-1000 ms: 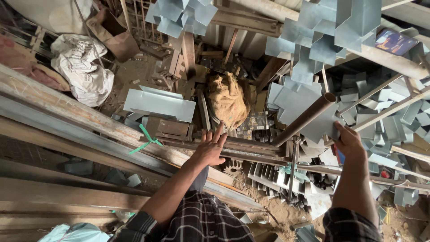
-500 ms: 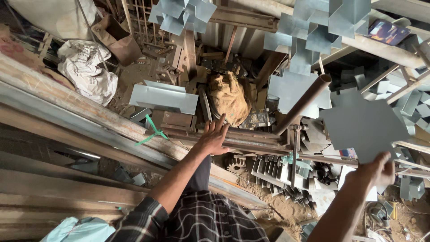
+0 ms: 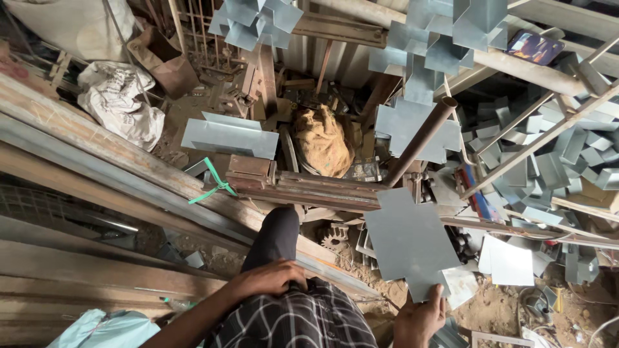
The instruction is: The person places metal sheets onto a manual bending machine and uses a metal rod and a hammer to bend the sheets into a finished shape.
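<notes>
Right now the right hand (image 3: 419, 319), low in the frame right of centre, pinches the bottom edge of a cross-shaped grey metal sheet (image 3: 409, 241) held up over the rusty press (image 3: 309, 187). Left hand (image 3: 271, 278) rests loosely curled on the person's knee, holding nothing.

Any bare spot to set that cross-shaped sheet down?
Little. Sandy ground between the right hand holding the cross-shaped sheet and the white sheet is barest. Crowded: bent pieces right, long beams left. Left hand rests on knee.
</notes>
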